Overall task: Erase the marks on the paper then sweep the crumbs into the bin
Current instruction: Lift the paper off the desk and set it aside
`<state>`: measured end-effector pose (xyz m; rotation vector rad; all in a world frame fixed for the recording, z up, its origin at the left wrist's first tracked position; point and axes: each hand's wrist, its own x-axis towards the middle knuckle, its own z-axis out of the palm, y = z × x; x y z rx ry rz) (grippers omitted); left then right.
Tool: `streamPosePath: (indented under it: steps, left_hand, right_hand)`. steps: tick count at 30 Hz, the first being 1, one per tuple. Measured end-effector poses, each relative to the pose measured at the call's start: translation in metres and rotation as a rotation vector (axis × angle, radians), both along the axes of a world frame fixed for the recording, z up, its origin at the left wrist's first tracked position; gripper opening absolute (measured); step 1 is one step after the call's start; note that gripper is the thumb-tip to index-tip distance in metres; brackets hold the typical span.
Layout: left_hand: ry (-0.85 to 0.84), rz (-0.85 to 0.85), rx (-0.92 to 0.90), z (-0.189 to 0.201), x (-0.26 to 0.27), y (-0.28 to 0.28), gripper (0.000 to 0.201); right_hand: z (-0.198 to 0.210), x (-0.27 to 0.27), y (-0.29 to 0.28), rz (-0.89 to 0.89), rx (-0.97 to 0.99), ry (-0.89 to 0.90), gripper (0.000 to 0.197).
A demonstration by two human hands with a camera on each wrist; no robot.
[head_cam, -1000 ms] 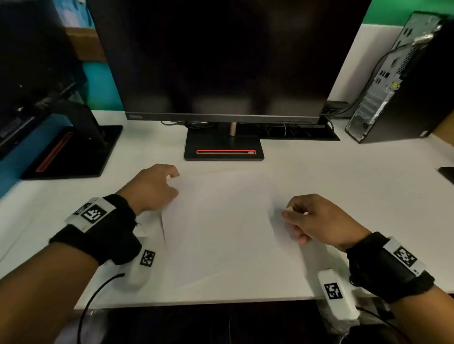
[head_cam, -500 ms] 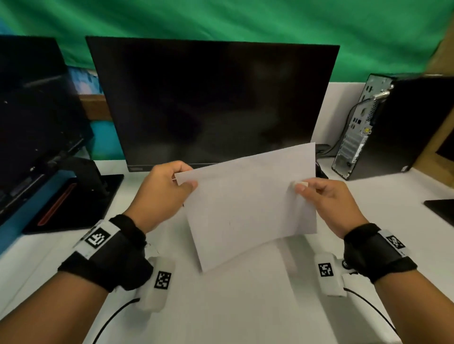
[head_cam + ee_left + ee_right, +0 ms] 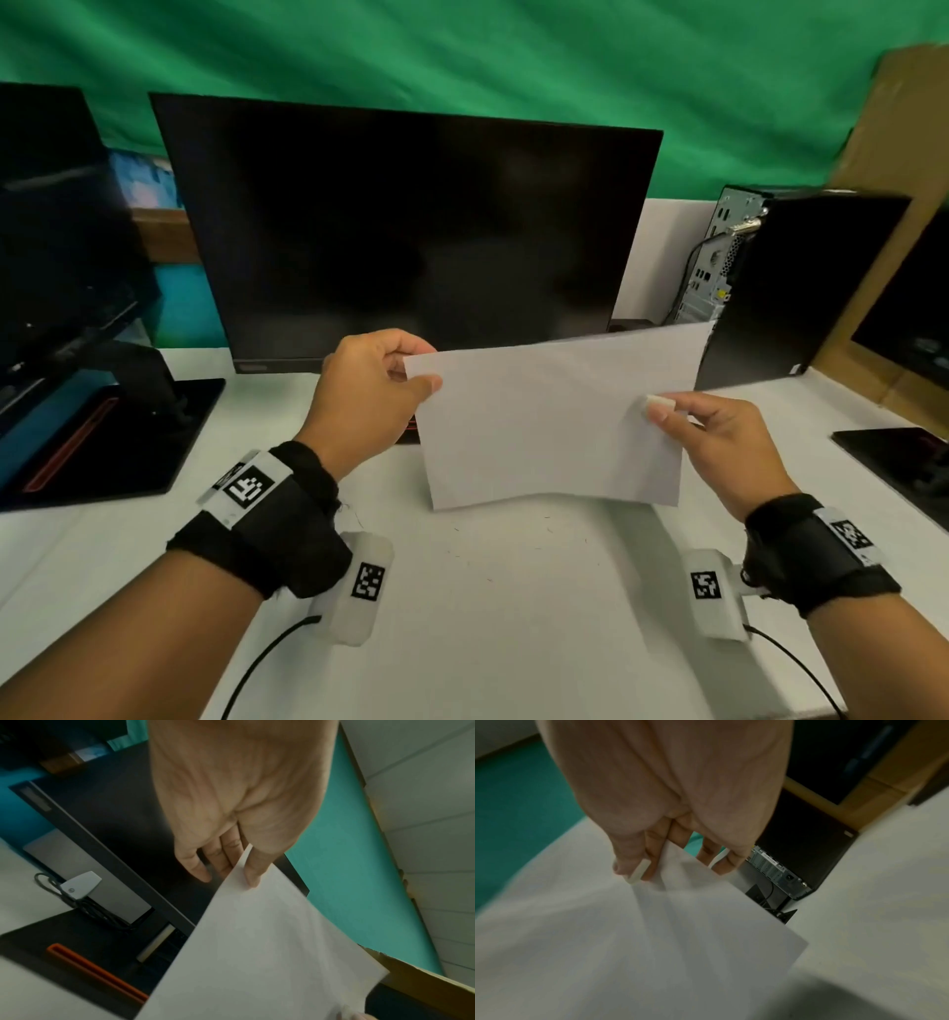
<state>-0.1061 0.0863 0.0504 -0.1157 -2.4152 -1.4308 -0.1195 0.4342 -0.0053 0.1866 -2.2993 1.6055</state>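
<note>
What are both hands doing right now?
Left hand: closed, pinching the paper at its upper left corner.
Right hand: closed, pinching the paper's right side with the eraser held against it.

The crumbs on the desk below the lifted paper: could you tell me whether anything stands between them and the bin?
I cannot settle that: no bin shows in any view. The crumbs lie loose on the desk, uncovered, since the left hand and right hand hold the paper up.
</note>
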Motion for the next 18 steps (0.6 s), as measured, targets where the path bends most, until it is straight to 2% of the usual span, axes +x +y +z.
streamPosePath:
  steps: [6, 12, 16, 18]
  left_hand:
    - [-0.012, -0.007, 0.032, 0.000, -0.001, 0.002, 0.016]
    - [0.000, 0.006, 0.054, 0.000, -0.002, -0.001, 0.015]
    - [-0.009, -0.008, 0.082, 0.003, -0.001, -0.005, 0.016]
    - [-0.009, -0.009, 0.113, 0.004, -0.001, -0.009, 0.015]
  right_hand:
    - [0.005, -0.003, 0.001, 0.022, 0.015, 0.004, 0.026]
    - [0.011, -0.003, 0.001, 0.046, 0.077, -0.001, 0.023]
    - [0.020, -0.002, -0.005, 0.031, 0.070, 0.004, 0.036]
    - [0.024, -0.002, -0.009, 0.029, 0.046, -0.011, 0.035]
